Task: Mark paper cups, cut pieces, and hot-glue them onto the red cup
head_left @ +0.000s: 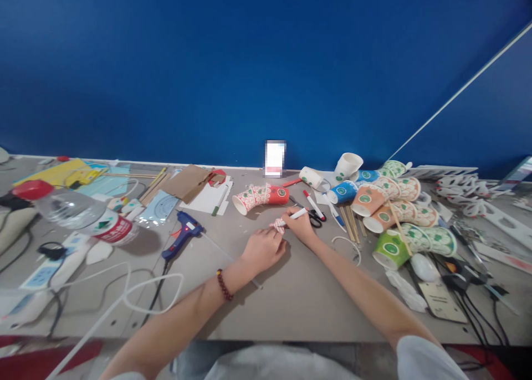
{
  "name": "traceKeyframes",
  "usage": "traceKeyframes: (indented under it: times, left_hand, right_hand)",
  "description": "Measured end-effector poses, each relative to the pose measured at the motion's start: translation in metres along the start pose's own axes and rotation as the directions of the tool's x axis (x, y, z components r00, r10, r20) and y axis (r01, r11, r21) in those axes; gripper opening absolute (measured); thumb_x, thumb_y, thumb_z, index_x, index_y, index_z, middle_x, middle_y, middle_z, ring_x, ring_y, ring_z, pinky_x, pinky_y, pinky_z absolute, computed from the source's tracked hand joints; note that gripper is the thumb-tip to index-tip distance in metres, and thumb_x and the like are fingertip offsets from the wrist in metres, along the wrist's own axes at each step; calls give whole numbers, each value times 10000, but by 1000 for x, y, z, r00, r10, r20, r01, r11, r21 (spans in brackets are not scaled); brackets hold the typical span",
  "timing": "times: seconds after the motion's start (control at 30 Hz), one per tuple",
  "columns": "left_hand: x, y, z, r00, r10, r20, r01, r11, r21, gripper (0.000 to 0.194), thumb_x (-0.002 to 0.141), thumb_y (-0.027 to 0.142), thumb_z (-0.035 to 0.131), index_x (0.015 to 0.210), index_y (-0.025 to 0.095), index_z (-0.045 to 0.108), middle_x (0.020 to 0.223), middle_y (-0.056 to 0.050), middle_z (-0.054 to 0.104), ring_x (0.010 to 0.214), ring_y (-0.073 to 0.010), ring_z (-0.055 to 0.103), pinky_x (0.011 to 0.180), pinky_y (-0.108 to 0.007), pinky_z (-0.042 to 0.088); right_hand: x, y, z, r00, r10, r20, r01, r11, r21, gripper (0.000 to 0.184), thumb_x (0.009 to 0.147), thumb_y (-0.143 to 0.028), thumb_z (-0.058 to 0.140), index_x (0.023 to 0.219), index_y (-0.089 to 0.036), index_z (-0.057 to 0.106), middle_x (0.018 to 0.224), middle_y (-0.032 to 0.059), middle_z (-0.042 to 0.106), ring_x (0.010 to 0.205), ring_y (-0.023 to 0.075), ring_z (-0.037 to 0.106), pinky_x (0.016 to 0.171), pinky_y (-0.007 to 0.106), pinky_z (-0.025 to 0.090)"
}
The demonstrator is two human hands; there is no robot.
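Note:
My right hand (302,225) is closed round a white marker pen (296,214), tilted with its lower end at a small red-and-white patterned piece (279,225). That piece is held by my left hand (264,250), whose fingers are curled over its near side. What exactly the piece is, I cannot make out. Just beyond both hands a red-and-white patterned paper cup joint (261,196) lies on its side. Black-handled scissors (316,218) rest to the right of my right hand, by a red-capped marker (314,204).
A blue hot glue gun (182,235) and a large plastic bottle (83,211) lie on the left among cables. Several patterned paper cups (393,247), wooden sticks (349,224) and a blue-tipped marker (334,211) crowd the right. A lit screen (275,158) stands against the blue wall.

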State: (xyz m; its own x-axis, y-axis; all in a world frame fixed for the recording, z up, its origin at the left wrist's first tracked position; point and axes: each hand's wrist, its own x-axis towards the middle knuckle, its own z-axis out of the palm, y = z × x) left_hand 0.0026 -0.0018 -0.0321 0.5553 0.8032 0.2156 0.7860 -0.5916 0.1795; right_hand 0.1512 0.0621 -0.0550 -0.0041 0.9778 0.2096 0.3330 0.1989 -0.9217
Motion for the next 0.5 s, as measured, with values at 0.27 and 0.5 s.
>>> traceKeyframes:
  times: [0.27, 0.5]
  left_hand:
    - [0, 1, -2, 1000, 0, 4, 0, 1000, 14, 198, 891, 269, 447, 824, 163, 601, 787, -78, 652, 753, -199, 620, 688, -323, 456]
    - [0, 0, -2, 1000, 13, -1, -13, 1000, 23, 198, 894, 267, 455, 848, 155, 611, 793, -77, 648, 752, -208, 622, 685, -333, 459]
  right_hand:
    - [-2, -2, 1, 1000, -8, 18, 8, 1000, 15, 260, 630, -248, 483, 442, -213, 306, 408, -65, 329, 453, 82, 302, 436, 217, 285]
    - [-2, -4, 1, 1000, -24, 19, 24, 1000, 1, 267, 625, -254, 477, 437, -214, 292, 409, -66, 297, 457, 80, 277, 446, 226, 257]
